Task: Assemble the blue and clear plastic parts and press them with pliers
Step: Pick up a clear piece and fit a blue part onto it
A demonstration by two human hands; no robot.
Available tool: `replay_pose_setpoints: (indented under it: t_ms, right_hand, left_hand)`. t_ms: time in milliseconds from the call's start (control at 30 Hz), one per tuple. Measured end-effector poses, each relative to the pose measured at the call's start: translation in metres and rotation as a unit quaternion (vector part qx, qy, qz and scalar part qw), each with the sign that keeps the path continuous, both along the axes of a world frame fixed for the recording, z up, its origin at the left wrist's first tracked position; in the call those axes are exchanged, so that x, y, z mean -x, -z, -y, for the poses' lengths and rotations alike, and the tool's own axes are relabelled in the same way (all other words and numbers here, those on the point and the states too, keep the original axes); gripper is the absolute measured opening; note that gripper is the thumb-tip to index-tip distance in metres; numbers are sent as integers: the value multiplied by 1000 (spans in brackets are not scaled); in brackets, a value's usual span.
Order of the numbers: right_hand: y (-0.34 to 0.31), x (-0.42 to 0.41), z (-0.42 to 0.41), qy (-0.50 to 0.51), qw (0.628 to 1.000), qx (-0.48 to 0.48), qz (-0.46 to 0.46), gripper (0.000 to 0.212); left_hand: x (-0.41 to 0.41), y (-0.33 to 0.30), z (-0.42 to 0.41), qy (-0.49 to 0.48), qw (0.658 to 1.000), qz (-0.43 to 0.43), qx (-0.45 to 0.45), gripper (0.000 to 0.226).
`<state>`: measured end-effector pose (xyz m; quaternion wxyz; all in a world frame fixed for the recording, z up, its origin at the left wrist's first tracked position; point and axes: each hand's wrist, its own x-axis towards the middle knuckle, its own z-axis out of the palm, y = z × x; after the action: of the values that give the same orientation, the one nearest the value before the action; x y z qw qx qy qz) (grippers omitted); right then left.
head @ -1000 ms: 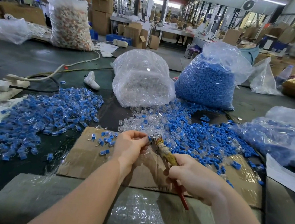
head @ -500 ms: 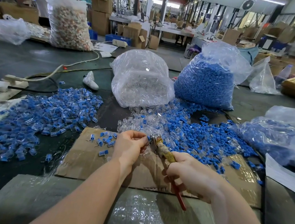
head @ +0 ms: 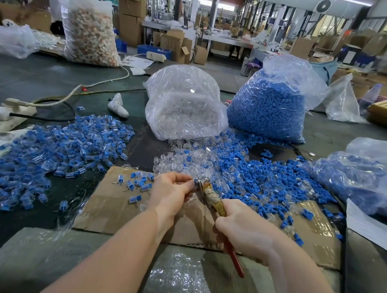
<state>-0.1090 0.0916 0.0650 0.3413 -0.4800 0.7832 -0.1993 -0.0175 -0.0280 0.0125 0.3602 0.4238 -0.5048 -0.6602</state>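
Note:
My left hand (head: 170, 193) pinches a small blue and clear part (head: 193, 184) at its fingertips, over the cardboard sheet (head: 108, 206). My right hand (head: 245, 231) grips the pliers (head: 213, 200) by their taped and red handles. The metal jaws sit right against the part; my fingers hide most of it. Loose clear parts (head: 186, 162) and loose blue parts (head: 256, 177) lie just beyond my hands. A heap of joined blue-and-clear pieces (head: 54, 149) spreads at the left, and several more (head: 137, 182) lie on the cardboard.
A bag of clear parts (head: 185, 106) and a bag of blue parts (head: 269, 106) stand behind the loose pile. Another bag of blue pieces (head: 365, 178) lies at the right. A power strip with cables (head: 16, 107) is at the left. A person stands by a tall bag (head: 90, 31) far left.
My hands and the pliers have stayed nearly still, the part held at the jaws throughout. The person at the far left has shifted behind the tall bag.

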Motion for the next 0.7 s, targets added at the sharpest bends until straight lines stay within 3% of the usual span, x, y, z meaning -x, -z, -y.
replay_pose_setpoints:
  t_ms: [167, 367, 433, 533, 700]
  right_hand:
    - [8, 0, 3, -3, 999, 10, -51, 18]
    - [18, -1, 1, 95, 988, 111, 57, 7]
    - [28, 5, 4, 136, 981, 126, -53, 13]
    - [38, 18, 6, 190, 946, 71, -254, 48]
    - [53, 36, 8, 210, 903, 43, -373, 71]
  left_hand:
    - [0, -5, -4, -2, 1000, -3, 1, 7]
    - [-3, -5, -9, -11, 1000, 3, 10, 7]
    - [-5, -1, -9, -25, 993, 71, 95, 7]
    - [-12, 3, -7, -58, 951, 186, 240, 9]
    - [-34, 10, 12, -136, 865, 346, 336, 12]
